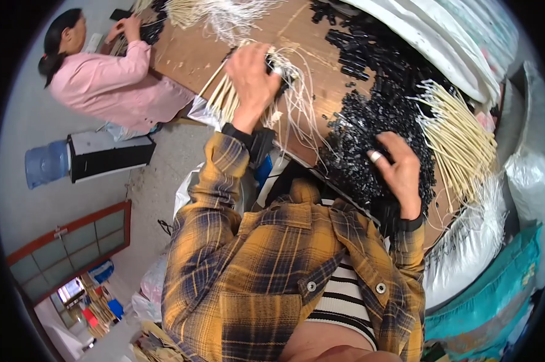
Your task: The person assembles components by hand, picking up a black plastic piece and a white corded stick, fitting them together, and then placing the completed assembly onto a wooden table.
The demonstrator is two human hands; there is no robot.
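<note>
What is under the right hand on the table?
The right hand rests palm-down on a heap of small black plastic pieces spread over the brown table. Whether its fingers hold any piece cannot be seen; the hand covers them.

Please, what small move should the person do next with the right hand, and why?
Probably close the right hand on a few pieces from the heap of small black plastic parts and carry them toward the left hand. The right hand rests spread on that heap, while the left hand grips the bundle of thin cream-white cords on the brown cardboard-covered table.
</note>
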